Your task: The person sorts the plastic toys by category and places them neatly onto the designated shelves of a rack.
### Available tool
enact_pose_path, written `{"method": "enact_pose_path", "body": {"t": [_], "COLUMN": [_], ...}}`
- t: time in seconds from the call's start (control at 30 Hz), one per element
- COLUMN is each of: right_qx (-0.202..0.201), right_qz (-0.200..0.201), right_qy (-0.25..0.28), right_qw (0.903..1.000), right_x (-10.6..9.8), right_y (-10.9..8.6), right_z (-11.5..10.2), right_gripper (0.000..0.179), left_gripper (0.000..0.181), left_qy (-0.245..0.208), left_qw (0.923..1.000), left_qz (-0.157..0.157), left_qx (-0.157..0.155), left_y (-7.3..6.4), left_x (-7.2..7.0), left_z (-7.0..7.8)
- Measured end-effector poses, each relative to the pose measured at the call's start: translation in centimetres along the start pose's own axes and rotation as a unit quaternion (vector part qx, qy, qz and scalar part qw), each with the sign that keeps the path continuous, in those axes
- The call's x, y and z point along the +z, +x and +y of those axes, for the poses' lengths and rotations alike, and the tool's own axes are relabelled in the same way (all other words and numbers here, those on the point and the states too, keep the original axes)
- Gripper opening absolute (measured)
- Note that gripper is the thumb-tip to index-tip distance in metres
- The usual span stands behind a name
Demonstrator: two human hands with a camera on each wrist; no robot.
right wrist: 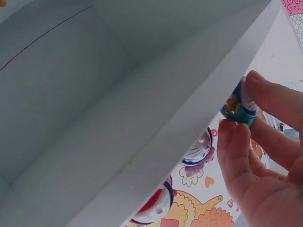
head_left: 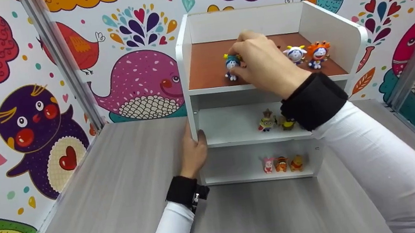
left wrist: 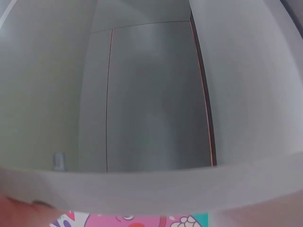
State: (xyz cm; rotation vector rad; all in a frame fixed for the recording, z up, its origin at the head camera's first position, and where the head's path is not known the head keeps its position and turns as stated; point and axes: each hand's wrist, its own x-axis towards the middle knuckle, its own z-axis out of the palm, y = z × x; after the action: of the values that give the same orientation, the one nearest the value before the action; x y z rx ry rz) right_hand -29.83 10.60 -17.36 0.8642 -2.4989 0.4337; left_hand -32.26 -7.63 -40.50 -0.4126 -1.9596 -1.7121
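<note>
My right hand (head_left: pixel 264 63) pinches a small Doraemon-like figurine (head_left: pixel 231 64) with a teal hat, between thumb and fingers, at the left of the brown top shelf (head_left: pixel 205 68). In the right wrist view the thumb and fingertips hold the figurine (right wrist: pixel 242 106) just beyond the shelf's white edge. Two similar figurines stand to the right, one with a white horned hood (head_left: pixel 295 55), the other with an orange crab hood (head_left: pixel 319 55). Down at the left side panel (head_left: pixel 185 75) of the white shelf unit, my left hand (head_left: pixel 194 152) grips the panel's front edge, thumb inside.
On the middle shelf (head_left: pixel 228 125) stand a crowned yellow figurine (head_left: pixel 266 121) and another yellow figurine (head_left: pixel 287 122), partly behind the right wrist. The bottom shelf (head_left: pixel 234 169) bears pink (head_left: pixel 268 165), striped (head_left: pixel 281 164) and yellow (head_left: pixel 296 163) figurines. Cartoon-patterned walls surround the grey table (head_left: pixel 135 206).
</note>
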Motion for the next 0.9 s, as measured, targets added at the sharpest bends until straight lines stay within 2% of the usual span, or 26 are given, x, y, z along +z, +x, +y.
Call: {"method": "enact_pose_path", "body": {"t": [0.4, 0.77, 0.9], "right_qx": [0.001, -0.003, 0.001], "right_qz": [0.015, 0.018, 0.018], "right_qy": [-0.025, -0.036, -0.037], "right_qw": [0.9996, 0.9992, 0.9992], "right_x": [0.4, 0.8, 0.9], "right_y": [0.5, 0.9, 1.0], "right_z": [-0.2, -0.1, -0.1], "right_gripper": [0.033, 0.029, 0.028], "left_gripper": [0.064, 0.063, 0.064], "left_qy": [-0.003, 0.006, 0.008], "left_qw": [0.9999, 1.0, 1.0], "left_qz": [0.003, 0.004, 0.0], "left_qx": [0.012, -0.004, 0.001], "left_y": [0.0, -0.1, -0.1], "left_x": [0.0, -0.1, -0.1], "left_z": [0.0, -0.1, -0.2]}}
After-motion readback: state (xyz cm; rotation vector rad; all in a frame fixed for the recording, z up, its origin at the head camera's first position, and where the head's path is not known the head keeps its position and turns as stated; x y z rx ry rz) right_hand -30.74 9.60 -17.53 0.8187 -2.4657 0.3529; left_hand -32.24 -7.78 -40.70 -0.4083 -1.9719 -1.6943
